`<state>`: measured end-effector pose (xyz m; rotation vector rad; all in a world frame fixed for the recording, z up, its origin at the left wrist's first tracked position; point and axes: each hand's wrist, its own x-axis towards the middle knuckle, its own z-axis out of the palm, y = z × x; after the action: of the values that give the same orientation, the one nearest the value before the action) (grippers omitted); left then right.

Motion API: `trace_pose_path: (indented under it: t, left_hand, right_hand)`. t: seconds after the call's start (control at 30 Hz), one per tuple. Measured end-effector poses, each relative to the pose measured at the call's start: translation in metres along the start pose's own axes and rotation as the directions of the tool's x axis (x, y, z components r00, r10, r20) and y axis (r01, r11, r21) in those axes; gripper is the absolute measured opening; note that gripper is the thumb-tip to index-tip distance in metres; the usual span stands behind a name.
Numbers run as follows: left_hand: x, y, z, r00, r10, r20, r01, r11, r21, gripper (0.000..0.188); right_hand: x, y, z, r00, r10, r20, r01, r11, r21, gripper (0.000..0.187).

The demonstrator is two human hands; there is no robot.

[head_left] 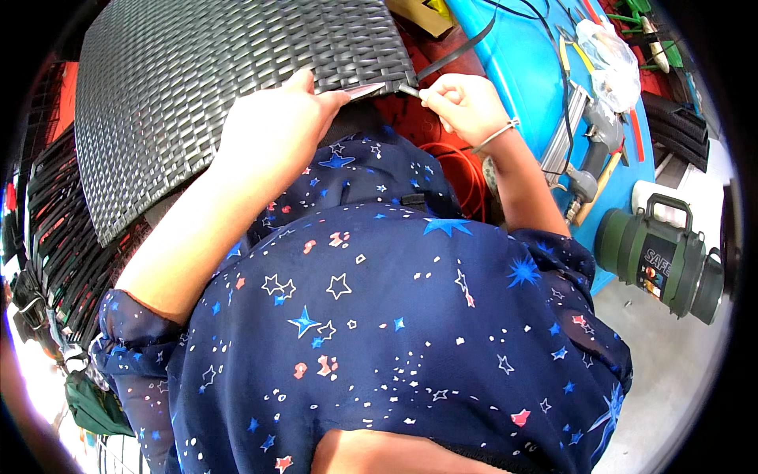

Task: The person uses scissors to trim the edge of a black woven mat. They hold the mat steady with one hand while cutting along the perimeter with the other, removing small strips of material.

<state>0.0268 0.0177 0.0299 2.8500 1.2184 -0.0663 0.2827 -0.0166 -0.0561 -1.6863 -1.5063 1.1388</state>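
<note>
A black woven panel (229,71) of flat plastic strips lies across my lap. My left hand (272,122) rests on its near edge, fingers closed around a tool with a pointed metal blade (366,91). The blade points right along the edge; its handle is hidden in the palm, so I cannot tell its exact kind. Close to the panel's right corner, my right hand (467,104) pinches the short end of a dark flat strip (409,90). The blade tip is just left of this strip.
To the right stands a blue table (513,63) with pliers (575,55), a power tool (596,146) and a clear plastic bag (612,67). A green jug (655,257) is beside it. Bundled black strips (67,237) are at left, and an orange cable (467,170) coils below my right hand.
</note>
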Motion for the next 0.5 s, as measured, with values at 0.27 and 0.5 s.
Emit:
trace_pose_path:
  t: [0.27,0.5]
  left_hand:
    - [-0.023,-0.011,0.062,0.979,-0.116,-0.17,0.029,0.896,-0.443,0.025]
    - [-0.023,-0.009,0.07,0.963,-0.121,-0.239,-0.01,0.875,-0.484,0.022]
  right_hand:
    - [0.003,-0.002,0.006,0.997,0.067,0.028,-0.069,0.993,0.096,0.02]
    - [0.012,-0.002,0.007,0.988,0.119,0.102,-0.132,0.983,0.131,0.022]
